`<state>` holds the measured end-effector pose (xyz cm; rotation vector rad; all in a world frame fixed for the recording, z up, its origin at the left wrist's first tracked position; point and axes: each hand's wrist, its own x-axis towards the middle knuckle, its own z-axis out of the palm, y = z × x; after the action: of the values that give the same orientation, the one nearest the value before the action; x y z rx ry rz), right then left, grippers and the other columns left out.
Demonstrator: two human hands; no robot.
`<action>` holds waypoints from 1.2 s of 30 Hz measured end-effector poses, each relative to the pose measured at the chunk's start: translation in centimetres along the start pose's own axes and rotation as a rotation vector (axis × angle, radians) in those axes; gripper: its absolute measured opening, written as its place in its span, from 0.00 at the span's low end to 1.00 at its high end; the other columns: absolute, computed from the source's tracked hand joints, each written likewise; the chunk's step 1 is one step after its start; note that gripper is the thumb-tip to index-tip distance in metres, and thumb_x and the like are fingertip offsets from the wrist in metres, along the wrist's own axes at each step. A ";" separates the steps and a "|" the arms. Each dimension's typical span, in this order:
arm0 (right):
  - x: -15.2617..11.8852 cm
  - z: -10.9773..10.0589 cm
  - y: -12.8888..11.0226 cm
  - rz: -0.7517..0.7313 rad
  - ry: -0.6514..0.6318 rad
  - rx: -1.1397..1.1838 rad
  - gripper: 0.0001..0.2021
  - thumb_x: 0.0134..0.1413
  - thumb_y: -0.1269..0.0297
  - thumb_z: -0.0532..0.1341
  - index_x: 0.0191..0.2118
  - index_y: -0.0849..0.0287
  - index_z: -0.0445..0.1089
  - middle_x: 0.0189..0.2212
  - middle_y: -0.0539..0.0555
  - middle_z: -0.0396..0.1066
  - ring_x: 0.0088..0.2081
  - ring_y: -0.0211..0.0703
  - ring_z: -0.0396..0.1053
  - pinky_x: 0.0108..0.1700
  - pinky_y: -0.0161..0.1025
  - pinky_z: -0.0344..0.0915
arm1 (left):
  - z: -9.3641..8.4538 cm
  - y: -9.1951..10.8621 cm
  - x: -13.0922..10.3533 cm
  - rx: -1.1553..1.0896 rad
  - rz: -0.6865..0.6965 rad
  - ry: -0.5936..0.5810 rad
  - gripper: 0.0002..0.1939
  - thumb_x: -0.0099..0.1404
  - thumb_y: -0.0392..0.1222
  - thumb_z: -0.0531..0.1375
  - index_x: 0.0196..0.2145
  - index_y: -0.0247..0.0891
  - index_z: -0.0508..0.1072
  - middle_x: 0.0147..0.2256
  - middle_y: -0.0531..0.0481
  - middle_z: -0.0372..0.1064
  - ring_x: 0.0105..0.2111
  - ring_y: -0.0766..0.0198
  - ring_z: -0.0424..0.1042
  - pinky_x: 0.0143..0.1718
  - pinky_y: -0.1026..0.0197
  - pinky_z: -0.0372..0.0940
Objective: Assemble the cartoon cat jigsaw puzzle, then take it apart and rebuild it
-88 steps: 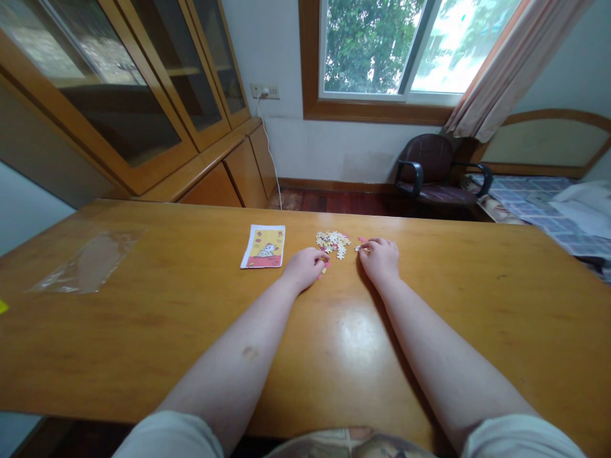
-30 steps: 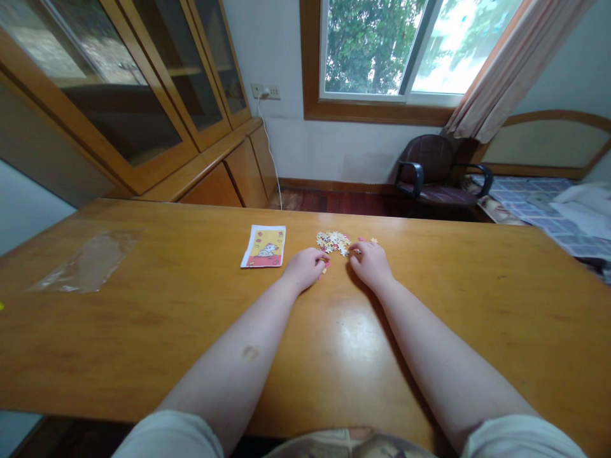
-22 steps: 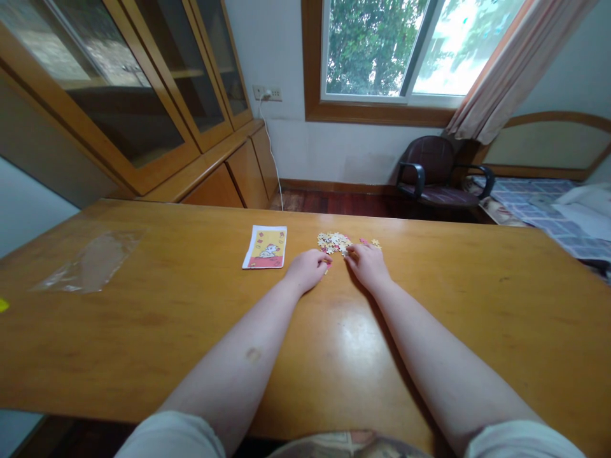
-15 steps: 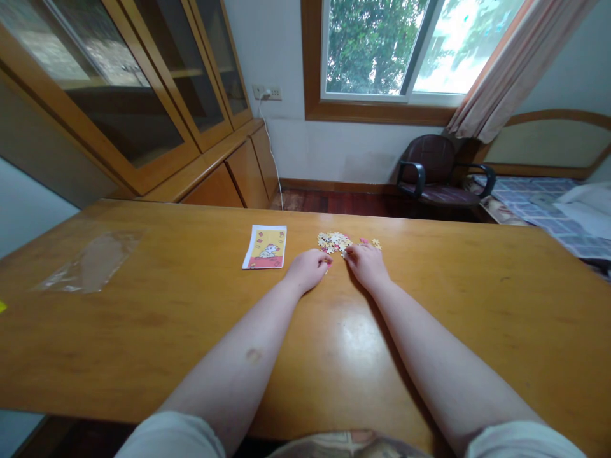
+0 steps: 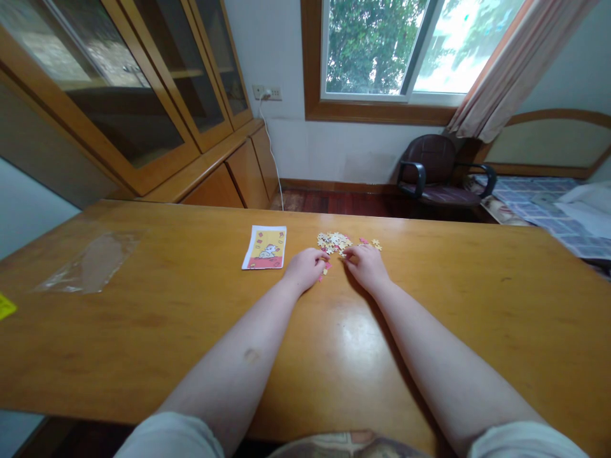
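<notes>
A small heap of jigsaw puzzle pieces (image 5: 334, 242), many with pale backs up, lies on the table in front of me. My left hand (image 5: 308, 267) rests at the near left of the heap, its fingers curled together; what they hold, if anything, is hidden. Beside its fingertips lie a few pink and yellow pieces (image 5: 326, 268). My right hand (image 5: 367, 264) is at the near right of the heap, fingers bent in around a pale puzzle piece (image 5: 342, 254) at their tips. Just beyond its knuckles are pink pieces (image 5: 363, 241) and a yellow piece (image 5: 377, 244).
Left of my left hand lies a picture card (image 5: 265, 248) with a white cartoon animal on yellow and pink. A clear plastic bag (image 5: 93, 261) is farther left on the wooden table (image 5: 191, 318). A yellow object (image 5: 6, 306) shows at the left edge. An armchair (image 5: 436, 168) stands beyond the table.
My left hand has shifted slightly left, and more of the pink and yellow pieces beside it now shows. My right hand has barely moved. More of the yellow object shows at the left edge.
</notes>
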<state>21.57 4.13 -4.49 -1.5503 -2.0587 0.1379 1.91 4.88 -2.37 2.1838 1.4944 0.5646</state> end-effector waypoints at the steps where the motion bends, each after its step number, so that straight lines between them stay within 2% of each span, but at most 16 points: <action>1: 0.0 0.0 -0.1 -0.028 -0.020 0.021 0.04 0.54 0.66 0.62 0.35 0.55 0.75 0.33 0.52 0.76 0.38 0.46 0.69 0.47 0.42 0.59 | 0.0 -0.1 0.0 0.003 -0.008 0.008 0.16 0.61 0.36 0.52 0.39 0.42 0.78 0.39 0.49 0.74 0.40 0.59 0.71 0.44 0.60 0.65; 5: -0.1 0.0 -0.5 -0.128 -0.102 0.062 0.03 0.52 0.64 0.65 0.30 0.54 0.76 0.29 0.51 0.76 0.35 0.42 0.69 0.44 0.40 0.59 | 0.2 -0.6 0.2 0.021 -0.057 0.049 0.15 0.61 0.38 0.52 0.40 0.42 0.78 0.41 0.49 0.74 0.41 0.58 0.72 0.43 0.58 0.65; 9: -0.3 -0.2 -0.9 -0.216 -0.161 0.107 0.05 0.54 0.62 0.64 0.31 0.54 0.77 0.31 0.51 0.77 0.36 0.42 0.69 0.45 0.40 0.59 | 0.3 -0.8 0.2 0.045 -0.055 0.071 0.15 0.62 0.38 0.52 0.39 0.42 0.78 0.41 0.49 0.74 0.42 0.58 0.71 0.44 0.58 0.65; 12: -0.5 -0.5 -1.1 -0.214 -0.144 0.133 0.08 0.57 0.62 0.60 0.35 0.55 0.77 0.31 0.52 0.77 0.36 0.41 0.69 0.44 0.40 0.60 | 0.2 -0.8 0.1 0.078 -0.041 0.085 0.15 0.63 0.38 0.52 0.39 0.42 0.78 0.41 0.48 0.74 0.42 0.57 0.71 0.44 0.57 0.66; 15: -0.6 -0.7 -1.3 -0.178 -0.109 0.120 0.09 0.56 0.67 0.58 0.37 0.57 0.76 0.30 0.53 0.76 0.34 0.42 0.69 0.43 0.40 0.60 | 0.2 -0.8 0.1 0.097 -0.032 0.096 0.15 0.63 0.38 0.52 0.40 0.42 0.78 0.40 0.47 0.74 0.41 0.57 0.71 0.44 0.57 0.66; 20: -0.6 -0.9 -1.6 -0.246 -0.194 0.191 0.14 0.49 0.76 0.56 0.38 0.56 0.75 0.30 0.50 0.76 0.35 0.41 0.69 0.44 0.38 0.61 | 0.4 -0.7 0.2 0.096 0.136 0.021 0.15 0.62 0.37 0.53 0.40 0.43 0.79 0.39 0.48 0.74 0.41 0.59 0.71 0.46 0.58 0.65; 22: -0.5 -0.9 -1.3 -0.212 -0.169 0.156 0.14 0.48 0.76 0.56 0.38 0.56 0.75 0.33 0.51 0.76 0.37 0.42 0.69 0.45 0.39 0.61 | 0.4 -0.6 0.2 0.094 0.199 -0.002 0.15 0.62 0.36 0.53 0.39 0.42 0.79 0.37 0.48 0.74 0.40 0.60 0.70 0.46 0.58 0.65; 26: -0.1 -0.9 -0.4 0.003 -0.046 -0.023 0.15 0.51 0.75 0.54 0.41 0.58 0.74 0.40 0.54 0.76 0.44 0.47 0.68 0.50 0.43 0.58 | 0.4 -0.6 0.1 0.082 0.237 -0.006 0.15 0.61 0.35 0.53 0.38 0.43 0.80 0.39 0.49 0.74 0.41 0.59 0.70 0.47 0.57 0.64; 29: -0.1 -0.8 -0.2 0.117 -0.003 -0.122 0.13 0.55 0.69 0.55 0.43 0.58 0.74 0.43 0.56 0.74 0.48 0.51 0.65 0.51 0.46 0.56 | 0.4 -0.6 0.0 0.076 0.248 -0.011 0.15 0.60 0.35 0.53 0.37 0.43 0.80 0.38 0.49 0.75 0.41 0.59 0.70 0.48 0.57 0.64; 33: -0.3 -0.8 -0.6 0.095 -0.045 -0.155 0.12 0.57 0.57 0.58 0.43 0.52 0.76 0.44 0.55 0.73 0.48 0.54 0.63 0.50 0.49 0.54 | 0.4 -0.5 0.1 0.075 0.242 -0.018 0.15 0.60 0.35 0.53 0.35 0.42 0.80 0.37 0.49 0.74 0.40 0.59 0.70 0.47 0.57 0.64; 36: -0.3 -0.8 -0.7 0.088 -0.055 -0.146 0.11 0.55 0.55 0.60 0.37 0.53 0.77 0.41 0.55 0.73 0.47 0.54 0.63 0.50 0.49 0.54 | 0.4 -0.4 0.1 0.066 0.224 -0.013 0.15 0.60 0.35 0.53 0.35 0.41 0.79 0.37 0.48 0.74 0.40 0.59 0.70 0.47 0.57 0.64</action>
<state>21.41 3.45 -3.68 -1.7437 -2.0836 0.0647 1.81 5.08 -2.89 2.4189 1.2874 0.5793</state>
